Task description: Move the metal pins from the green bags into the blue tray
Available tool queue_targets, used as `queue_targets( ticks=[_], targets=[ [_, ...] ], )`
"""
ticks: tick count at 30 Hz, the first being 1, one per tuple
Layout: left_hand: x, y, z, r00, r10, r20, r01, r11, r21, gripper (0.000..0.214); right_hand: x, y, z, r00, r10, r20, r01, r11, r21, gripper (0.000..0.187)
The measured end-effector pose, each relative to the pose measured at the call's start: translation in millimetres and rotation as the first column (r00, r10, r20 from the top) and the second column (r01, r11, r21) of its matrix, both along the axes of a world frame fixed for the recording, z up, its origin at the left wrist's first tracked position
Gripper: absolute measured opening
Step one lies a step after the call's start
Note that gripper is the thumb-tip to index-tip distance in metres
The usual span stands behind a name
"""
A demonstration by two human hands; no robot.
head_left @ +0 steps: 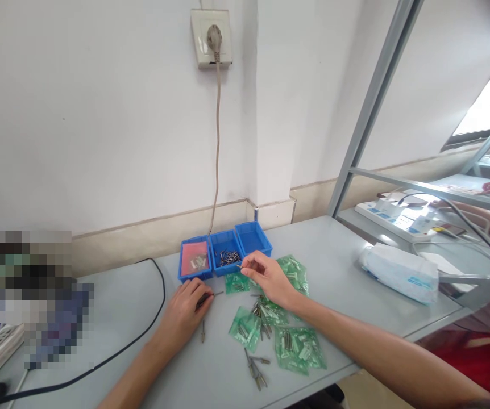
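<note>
My left hand [187, 307] rests on the grey table with its fingers curled round a thin metal pin [217, 293], whose tip sticks out to the right. The fingers hide whether it holds more than one. My right hand [268, 277] pinches a small metal pin [240, 266], mostly hidden, just in front of the middle blue bin [223, 238]. That bin holds a heap of dark metal pins [229, 258]. Green plastic bags [245, 329] of metal pieces lie under and around my right hand. Loose pins with thicker ends [256, 369] lie near the front, and a single one [203, 331] below my left hand.
The left blue bin [182, 264] holds a pink sheet and a small bag; the right blue bin [252, 238] stands beside it. A black cable [160, 309] crosses the left side. A white-blue packet [401, 274] lies by the metal frame [368, 85]. Another person's arm [484, 218] is at far right.
</note>
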State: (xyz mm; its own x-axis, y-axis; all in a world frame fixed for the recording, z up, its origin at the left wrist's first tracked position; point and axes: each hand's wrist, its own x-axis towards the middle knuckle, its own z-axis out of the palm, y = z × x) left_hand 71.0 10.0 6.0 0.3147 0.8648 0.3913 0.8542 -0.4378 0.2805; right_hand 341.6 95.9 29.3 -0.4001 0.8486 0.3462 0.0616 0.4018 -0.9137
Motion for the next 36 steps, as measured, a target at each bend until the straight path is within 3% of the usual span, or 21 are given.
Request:
queue_targets(
  ticks=[14,26,36],
  targets=[
    [-2.1,1.3,-4.2,0.997,0.072,-0.023,-0.072,0.997,0.018,0.028,-0.4,3.3,-2.4,0.995,0.05,-0.091,-0.063,0.986,-0.153,0.029],
    [-4.0,2.9,-8.2,0.998,0.067,-0.014,-0.067,0.998,0.002,0.034,-1.9,1.5,1.6,0.947,0.122,-0.298,-0.238,0.887,-0.395,0.036],
    [-2.7,3.8,-8.3,0.998,0.063,0.01,-0.062,0.998,-0.029,0.029,-2.3,1.3,1.9,0.944,0.114,-0.309,-0.245,0.871,-0.426,0.039]
  ],
)
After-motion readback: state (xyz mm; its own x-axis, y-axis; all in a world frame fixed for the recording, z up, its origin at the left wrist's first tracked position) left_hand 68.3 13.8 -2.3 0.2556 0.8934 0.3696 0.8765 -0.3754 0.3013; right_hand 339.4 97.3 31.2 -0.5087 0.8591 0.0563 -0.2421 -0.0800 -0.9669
